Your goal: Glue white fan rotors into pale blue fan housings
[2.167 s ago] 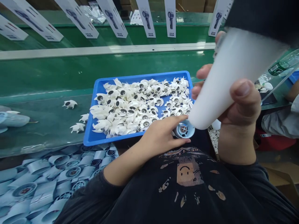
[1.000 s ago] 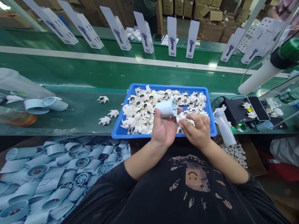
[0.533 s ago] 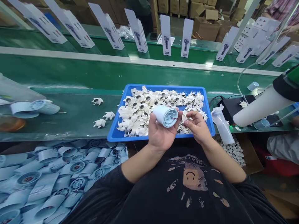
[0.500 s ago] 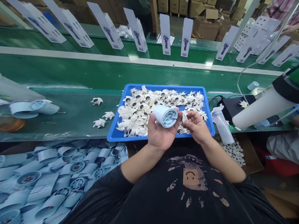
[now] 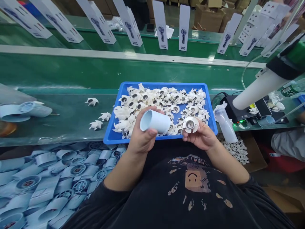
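My left hand (image 5: 144, 133) is wrapped round a light-blue cylindrical fan housing (image 5: 158, 122), whose open end faces left. A white fan impeller (image 5: 190, 124) with curved blades is pinched in my right hand (image 5: 202, 135), its round metal-ringed hub turned up toward me. The two parts are apart, side by side over the near edge of a blue tray (image 5: 111, 137). Many more white impellers (image 5: 133, 108) lie heaped in that tray.
Light-blue housings (image 5: 47, 187) fill the area at lower left. Three loose impellers (image 5: 95, 124) lie left of the tray. To the right are a clear plastic sleeve (image 5: 226, 124), a black box (image 5: 238, 109) and a thick white tube (image 5: 260, 89). White cartons (image 5: 162, 30) line the back.
My left hand has turned the housing so its open end shows instead of its ribbed end. My right hand has tipped the impeller from edge-on to hub-up. The view has shifted slightly.
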The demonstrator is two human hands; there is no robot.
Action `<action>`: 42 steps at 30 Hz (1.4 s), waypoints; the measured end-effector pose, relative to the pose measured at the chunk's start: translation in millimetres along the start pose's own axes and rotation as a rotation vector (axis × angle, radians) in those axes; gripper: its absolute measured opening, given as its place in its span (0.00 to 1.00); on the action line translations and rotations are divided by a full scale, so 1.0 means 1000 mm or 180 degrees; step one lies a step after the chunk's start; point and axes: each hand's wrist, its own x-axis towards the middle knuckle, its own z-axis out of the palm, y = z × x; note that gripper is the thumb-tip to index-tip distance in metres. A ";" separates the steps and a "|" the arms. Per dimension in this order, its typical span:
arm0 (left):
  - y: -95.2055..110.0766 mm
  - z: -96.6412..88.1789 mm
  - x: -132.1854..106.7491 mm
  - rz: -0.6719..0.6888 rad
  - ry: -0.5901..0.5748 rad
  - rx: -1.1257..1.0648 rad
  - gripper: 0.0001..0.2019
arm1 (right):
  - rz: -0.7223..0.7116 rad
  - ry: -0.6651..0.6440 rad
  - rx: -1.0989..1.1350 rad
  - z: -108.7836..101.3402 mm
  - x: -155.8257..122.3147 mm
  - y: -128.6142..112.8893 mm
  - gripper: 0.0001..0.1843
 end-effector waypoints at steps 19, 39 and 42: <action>0.002 0.015 -0.010 0.1784 -0.1216 0.3288 0.16 | -0.1657 -0.0118 -0.3441 0.035 -0.026 -0.020 0.11; -0.005 0.022 -0.021 0.1964 -0.0915 0.3565 0.14 | -0.1861 -0.0121 -0.5697 0.043 -0.019 -0.027 0.11; -0.007 0.017 -0.018 0.1654 -0.0872 0.3509 0.16 | -0.2110 -0.0165 -0.5507 0.039 -0.029 -0.029 0.20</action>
